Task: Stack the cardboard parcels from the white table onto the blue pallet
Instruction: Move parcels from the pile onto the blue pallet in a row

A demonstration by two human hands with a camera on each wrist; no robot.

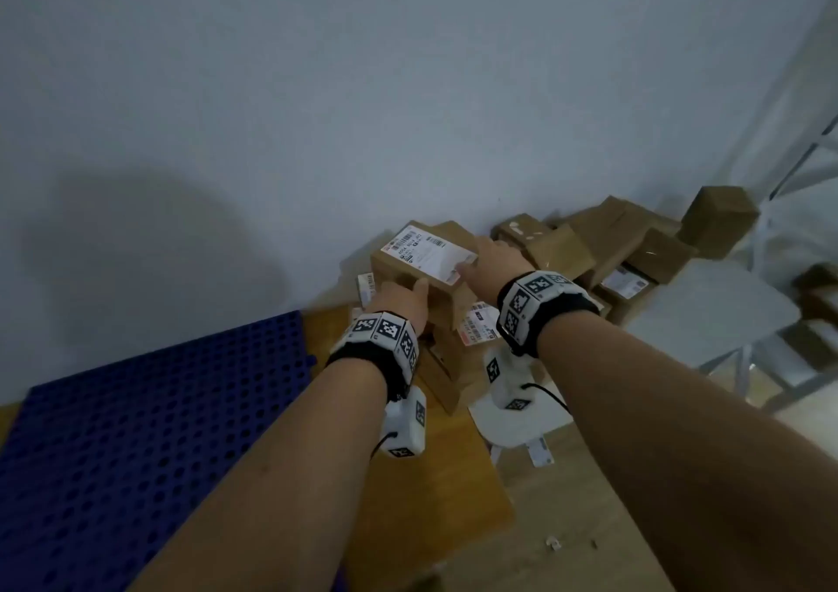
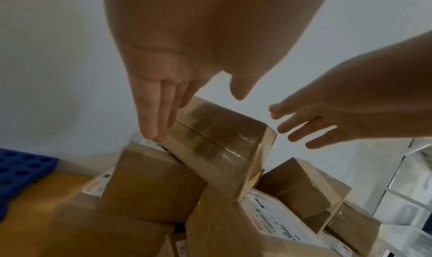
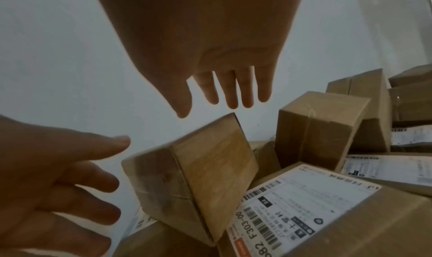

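A cardboard parcel (image 1: 424, 258) with a white shipping label on top sits tilted on a heap of parcels against the wall. My left hand (image 1: 403, 292) lies against its near left side; its straight fingers (image 2: 154, 124) touch the taped left face of the parcel (image 2: 215, 142). My right hand (image 1: 485, 258) is at the parcel's right edge; its straight fingers (image 3: 233, 94) hover just over the parcel (image 3: 194, 177), apart from it. Neither hand grips it. The blue perforated pallet (image 1: 113, 432) lies at lower left, bare in the part that shows.
More parcels (image 1: 635, 246) are heaped to the right along the white wall, several with labels (image 3: 304, 202). The white table (image 1: 725, 315) and a metal frame (image 1: 798, 156) stand at right. A brown sheet (image 1: 408, 478) covers the floor beside the pallet.
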